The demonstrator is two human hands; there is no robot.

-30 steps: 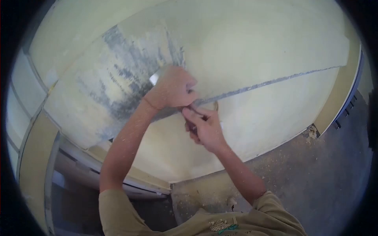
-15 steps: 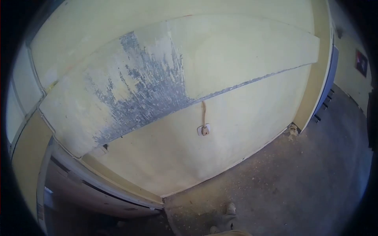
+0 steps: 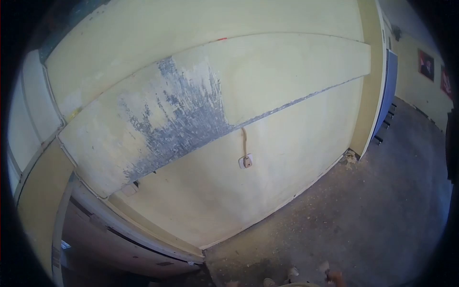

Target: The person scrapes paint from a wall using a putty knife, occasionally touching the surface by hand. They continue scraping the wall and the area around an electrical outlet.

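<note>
At the bottom edge my right hand [image 3: 336,278] shows as a small blurred patch. A pale, flat-looking shape [image 3: 324,267] sits right by its fingers; I cannot make out what it is or whether it is held. Only a sliver of what looks like my left hand [image 3: 232,283] shows at the lower edge, its fingers hidden. Ahead stands a cream wall with a raised, wide panel [image 3: 291,64]. Part of its paint is gone, leaving a streaky grey scraped patch [image 3: 184,119]. Both hands are well below this patch, touching neither it nor the wall.
A socket [image 3: 245,161] with a cable is on the wall below the panel. Pale chips dot the concrete floor [image 3: 377,205]. My shoes [image 3: 292,272] show at the bottom. A doorway [image 3: 110,244] lies left; a blue board [image 3: 386,91] and framed pictures [image 3: 425,65] are at right.
The view has tilted up and turned slightly right, so the wall sits lower and a second picture shows. My right hand and the pale shape have come into view at the bottom.
</note>
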